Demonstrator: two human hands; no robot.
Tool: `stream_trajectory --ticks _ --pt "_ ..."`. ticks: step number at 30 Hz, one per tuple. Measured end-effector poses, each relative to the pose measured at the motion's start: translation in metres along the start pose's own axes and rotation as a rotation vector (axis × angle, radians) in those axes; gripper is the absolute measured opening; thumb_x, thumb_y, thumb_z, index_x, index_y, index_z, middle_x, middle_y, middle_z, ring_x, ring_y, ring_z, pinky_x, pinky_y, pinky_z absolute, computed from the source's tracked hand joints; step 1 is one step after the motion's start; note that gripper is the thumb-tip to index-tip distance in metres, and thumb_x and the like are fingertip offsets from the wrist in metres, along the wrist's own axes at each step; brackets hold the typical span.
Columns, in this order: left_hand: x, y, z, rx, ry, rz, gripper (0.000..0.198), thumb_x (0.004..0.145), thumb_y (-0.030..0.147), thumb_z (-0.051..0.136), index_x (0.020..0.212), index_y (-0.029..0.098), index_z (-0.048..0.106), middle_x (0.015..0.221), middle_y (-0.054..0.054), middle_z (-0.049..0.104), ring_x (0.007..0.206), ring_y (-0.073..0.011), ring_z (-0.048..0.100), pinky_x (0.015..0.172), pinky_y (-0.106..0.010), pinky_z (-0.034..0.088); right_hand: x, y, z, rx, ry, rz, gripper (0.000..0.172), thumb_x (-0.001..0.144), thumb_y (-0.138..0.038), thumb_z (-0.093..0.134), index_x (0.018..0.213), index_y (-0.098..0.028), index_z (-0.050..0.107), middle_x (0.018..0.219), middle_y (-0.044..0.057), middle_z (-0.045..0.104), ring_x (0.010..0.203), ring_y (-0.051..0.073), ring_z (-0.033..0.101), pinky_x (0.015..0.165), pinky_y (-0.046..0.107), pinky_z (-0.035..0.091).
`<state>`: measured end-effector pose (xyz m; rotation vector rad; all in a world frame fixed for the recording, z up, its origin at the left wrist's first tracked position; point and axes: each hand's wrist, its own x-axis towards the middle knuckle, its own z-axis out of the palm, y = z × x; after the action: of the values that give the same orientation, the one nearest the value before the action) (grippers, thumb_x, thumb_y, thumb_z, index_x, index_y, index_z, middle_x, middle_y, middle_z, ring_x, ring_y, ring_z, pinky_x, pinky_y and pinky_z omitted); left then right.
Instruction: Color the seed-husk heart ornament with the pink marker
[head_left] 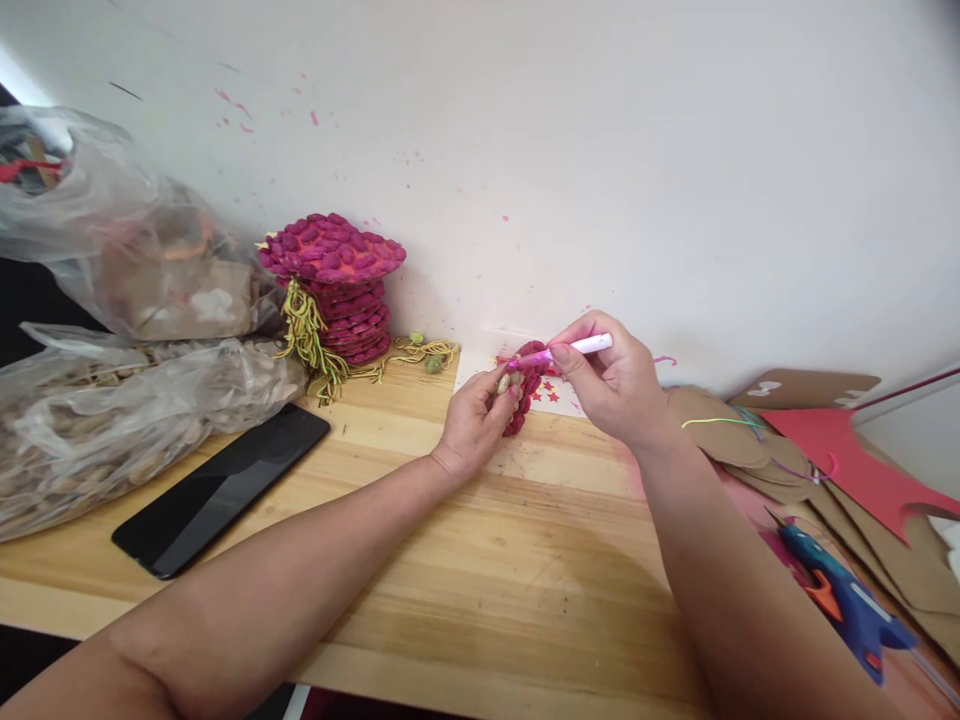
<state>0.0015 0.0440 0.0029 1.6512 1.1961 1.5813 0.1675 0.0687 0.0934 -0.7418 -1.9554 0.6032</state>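
Note:
My left hand point(474, 418) is closed on a piece covered in pistachio-like shells point(533, 390), mostly painted magenta with some pale shells near my thumb. It is held on edge just above the wooden table. My right hand point(613, 382) pinches a white-handled paintbrush point(595, 344). Magenta paint coats the brush's front end, which meets the top of the piece; the bristles are hard to make out. Behind both hands lies a white sheet point(469, 365) with red and yellow star shapes, partly hidden.
Magenta shell-covered pieces point(352, 325) form a stack by the wall, with yellow-green yarn point(304, 315) hanging from it. Plastic bags point(150, 420) and a black phone point(225, 490) lie left. At right are cardboard pieces point(705, 420), a red cutout point(847, 455) and a blue glue gun point(847, 600).

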Motion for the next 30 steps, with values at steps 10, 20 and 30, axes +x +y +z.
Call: stream_trajectory --ticks 10,20,30 --pt "0.001 -0.002 0.001 -0.053 0.015 -0.035 0.022 0.095 0.029 0.055 0.105 0.017 0.071 0.082 -0.002 0.064 0.078 -0.0152 0.057 0.071 -0.025 0.046 0.003 0.011 -0.004 0.100 0.006 0.008 0.025 0.094 -0.046 0.066 0.091 -0.022 0.058 0.073 -0.002 0.055 0.063 0.012 0.048 0.057 0.028 0.038" --pt "0.001 -0.001 0.001 -0.019 0.021 -0.027 0.024 0.093 0.031 0.056 0.106 0.018 0.072 0.082 -0.002 0.064 0.080 -0.0167 0.058 0.074 -0.027 0.045 0.003 0.013 -0.003 0.143 -0.005 0.016 0.025 0.093 -0.045 0.067 0.089 -0.022 0.058 0.072 -0.003 0.054 0.063 0.012 0.048 0.058 0.028 0.038" --pt "0.001 -0.005 0.001 -0.043 -0.003 -0.032 0.025 0.095 0.034 0.055 0.104 0.017 0.070 0.082 -0.003 0.062 0.075 -0.0152 0.054 0.069 -0.026 0.045 0.006 0.017 -0.004 0.178 0.046 0.002 0.026 0.092 -0.045 0.068 0.088 -0.021 0.058 0.072 -0.003 0.058 0.064 0.011 0.051 0.061 0.028 0.041"
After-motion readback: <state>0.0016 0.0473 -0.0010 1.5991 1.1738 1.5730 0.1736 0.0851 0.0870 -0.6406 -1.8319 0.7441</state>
